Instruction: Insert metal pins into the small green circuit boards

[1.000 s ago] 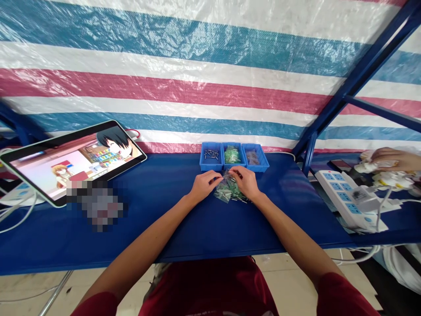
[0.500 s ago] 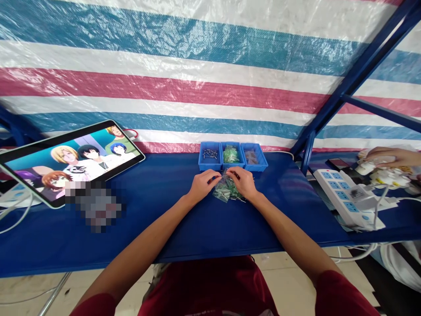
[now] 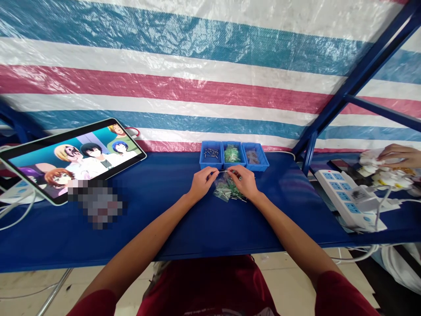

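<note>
My left hand [image 3: 203, 182] is closed in a pinch, its fingertips on one end of a thin, pale, rod-like piece [image 3: 223, 171]. The other end meets the pinched fingers of my right hand [image 3: 244, 182]. The piece lies level between the two hands; its exact kind is too small to make out. Just below it, on the blue table [image 3: 210, 232], is a pile of small clear bags [image 3: 225, 191] with green and metallic bits inside. Part of this pile is hidden by my right hand.
Behind my hands stand three blue bins: one with metal screws [image 3: 211, 153], one with green pieces [image 3: 232, 153], one with brownish-grey pieces [image 3: 252, 156]. A tablet [image 3: 82, 160] leans at left. At right are a power strip [image 3: 345, 197] and another person's hand [image 3: 399, 154].
My fingertips have drawn slightly apart, and the thin piece now shows more clearly between them. At right, the other person's hand has shifted a little to the right.
</note>
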### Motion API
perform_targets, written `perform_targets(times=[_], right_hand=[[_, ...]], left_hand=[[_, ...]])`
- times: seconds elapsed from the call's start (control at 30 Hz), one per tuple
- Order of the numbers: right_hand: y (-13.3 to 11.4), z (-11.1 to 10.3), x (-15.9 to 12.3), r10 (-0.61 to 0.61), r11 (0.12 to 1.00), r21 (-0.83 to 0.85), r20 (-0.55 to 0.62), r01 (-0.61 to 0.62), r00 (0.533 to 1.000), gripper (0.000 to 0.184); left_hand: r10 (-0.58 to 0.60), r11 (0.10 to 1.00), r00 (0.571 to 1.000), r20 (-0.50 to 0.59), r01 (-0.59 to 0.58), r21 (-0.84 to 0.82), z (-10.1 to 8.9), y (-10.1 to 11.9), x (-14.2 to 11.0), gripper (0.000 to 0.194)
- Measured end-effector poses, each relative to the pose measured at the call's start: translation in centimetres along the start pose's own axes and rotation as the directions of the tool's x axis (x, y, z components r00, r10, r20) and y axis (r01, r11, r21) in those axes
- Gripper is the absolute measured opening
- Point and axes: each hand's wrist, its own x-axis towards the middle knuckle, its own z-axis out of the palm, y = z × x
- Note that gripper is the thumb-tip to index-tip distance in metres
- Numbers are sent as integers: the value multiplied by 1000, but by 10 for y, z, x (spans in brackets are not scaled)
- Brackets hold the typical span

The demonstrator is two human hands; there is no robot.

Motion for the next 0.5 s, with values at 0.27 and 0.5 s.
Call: perform_targets(times=[0.27, 0.5], right_hand=[[3, 0, -1, 23, 1000, -20, 29, -22, 999, 31], [2, -1, 0, 18, 1000, -18, 33, -17, 999, 32]], left_hand=[[-32, 999, 999, -24, 31, -32, 0, 2, 0, 27], [15, 1000, 1000, -6, -15, -4, -1, 2, 0, 31]])
